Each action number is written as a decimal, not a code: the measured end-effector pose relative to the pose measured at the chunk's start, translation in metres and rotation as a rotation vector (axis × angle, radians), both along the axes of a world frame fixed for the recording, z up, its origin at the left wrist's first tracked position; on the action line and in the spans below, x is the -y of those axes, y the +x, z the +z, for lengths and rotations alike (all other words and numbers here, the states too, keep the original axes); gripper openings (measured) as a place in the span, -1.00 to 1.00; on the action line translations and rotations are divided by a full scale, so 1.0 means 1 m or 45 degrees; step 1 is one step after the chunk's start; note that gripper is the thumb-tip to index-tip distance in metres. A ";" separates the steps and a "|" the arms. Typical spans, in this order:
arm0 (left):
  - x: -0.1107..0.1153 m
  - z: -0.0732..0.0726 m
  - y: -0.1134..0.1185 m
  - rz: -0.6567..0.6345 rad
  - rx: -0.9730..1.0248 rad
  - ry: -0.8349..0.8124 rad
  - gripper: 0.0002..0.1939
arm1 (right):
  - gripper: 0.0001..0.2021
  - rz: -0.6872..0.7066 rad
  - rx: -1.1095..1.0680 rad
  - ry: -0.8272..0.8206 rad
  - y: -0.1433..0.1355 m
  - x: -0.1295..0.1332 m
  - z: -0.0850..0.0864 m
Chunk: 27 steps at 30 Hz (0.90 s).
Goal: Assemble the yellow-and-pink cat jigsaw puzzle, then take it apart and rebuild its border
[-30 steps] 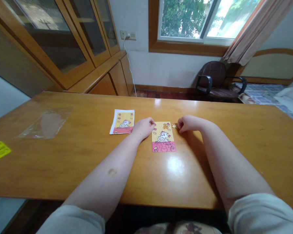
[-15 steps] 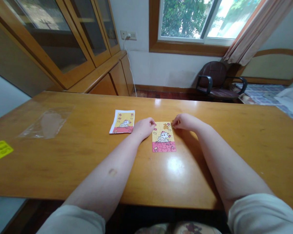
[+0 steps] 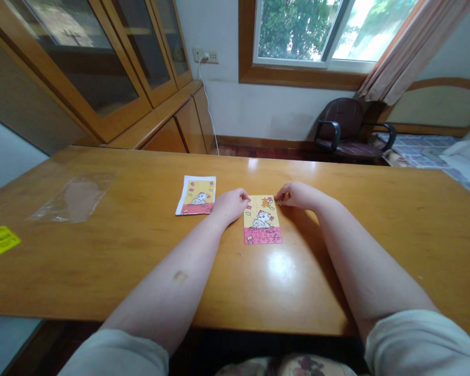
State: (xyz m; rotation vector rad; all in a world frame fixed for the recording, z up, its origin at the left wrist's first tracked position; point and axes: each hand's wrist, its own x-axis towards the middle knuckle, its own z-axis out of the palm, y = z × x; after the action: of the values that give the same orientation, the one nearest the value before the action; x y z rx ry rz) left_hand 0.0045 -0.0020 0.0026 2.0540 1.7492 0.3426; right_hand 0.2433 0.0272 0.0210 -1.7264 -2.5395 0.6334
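A jigsaw puzzle [image 3: 263,224] lies flat on the wooden table, yellow above and pink below, with a white cartoon animal in a red hat. Bare wood shows through a gap near its upper right. My left hand [image 3: 232,204] is closed, its fingertips pressed at the puzzle's upper left edge. Across from it, my right hand [image 3: 297,196] pinches at the upper right edge; a small yellowish puzzle piece [image 3: 279,203] shows at its fingertips, partly hidden. Left of the puzzle is a white-bordered picture sheet [image 3: 198,197] with the same design, close behind my left hand.
A clear plastic bag [image 3: 78,198] lies on the left of the table [image 3: 141,261], with a yellow label [image 3: 0,243] near the left edge. Beyond the table stand a glass-door cabinet [image 3: 141,104], an armchair [image 3: 342,125] and a bed [image 3: 426,149].
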 end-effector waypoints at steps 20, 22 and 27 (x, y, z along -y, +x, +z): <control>0.000 0.000 0.000 0.009 -0.005 0.004 -0.81 | -0.90 -0.013 0.063 0.065 0.001 -0.003 -0.007; -0.001 -0.001 0.000 0.009 -0.003 0.015 -0.81 | -0.89 -0.019 0.025 0.034 0.001 -0.001 -0.005; -0.001 -0.002 0.000 0.015 -0.013 0.018 -0.81 | -0.89 -0.053 -0.131 0.004 0.000 0.004 -0.001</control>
State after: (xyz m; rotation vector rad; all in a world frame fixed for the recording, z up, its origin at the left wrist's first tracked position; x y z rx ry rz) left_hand 0.0044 -0.0009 0.0006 2.0595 1.7705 0.3498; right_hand 0.2432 0.0237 0.0196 -1.6944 -2.4289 0.6961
